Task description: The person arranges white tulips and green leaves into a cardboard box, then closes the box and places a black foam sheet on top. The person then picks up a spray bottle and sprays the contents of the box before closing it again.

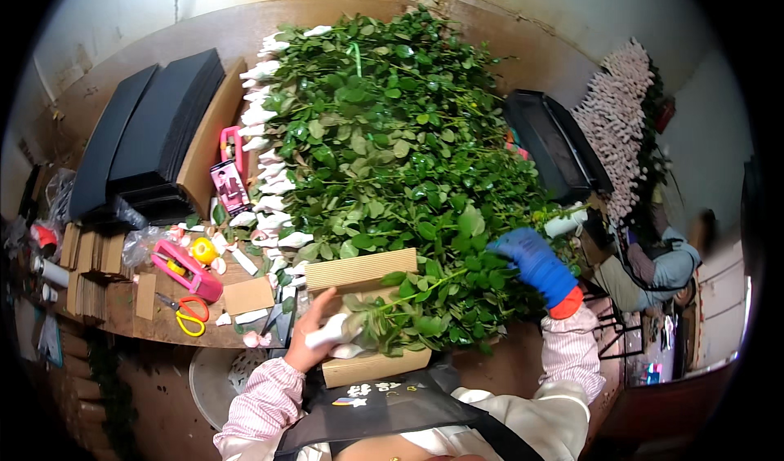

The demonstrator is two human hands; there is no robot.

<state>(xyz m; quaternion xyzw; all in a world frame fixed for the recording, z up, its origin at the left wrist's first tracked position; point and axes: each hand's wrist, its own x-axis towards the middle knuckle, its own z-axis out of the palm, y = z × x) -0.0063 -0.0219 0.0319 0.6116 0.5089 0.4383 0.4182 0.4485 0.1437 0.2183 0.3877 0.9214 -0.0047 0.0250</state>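
My bare left hand [312, 336] is around the head of a rose in a white sleeve [329, 332]. Its leafy stem [422, 294] slants up to the right, over a corrugated cardboard wrap [361, 271]. The wrap's near flap [376, 368] lies along the table edge by my apron, and more white-sleeved heads sit inside. My right hand [531, 264], in a blue glove, is closed at the stem's far part; leaves partly hide its fingertips. Beyond the wrap spreads a large pile of leafy rose stems [392, 136], white-sleeved heads [260, 118] facing left.
Left on the table are pink tape dispensers [187, 271], scissors [187, 311], a phone-like pink object [230, 186], cardboard pieces [248, 295] and stacked black sheets [165, 118]. A black case [551, 145] stands at right. A seated person [658, 265] is beyond. A white bucket [211, 381] stands below.
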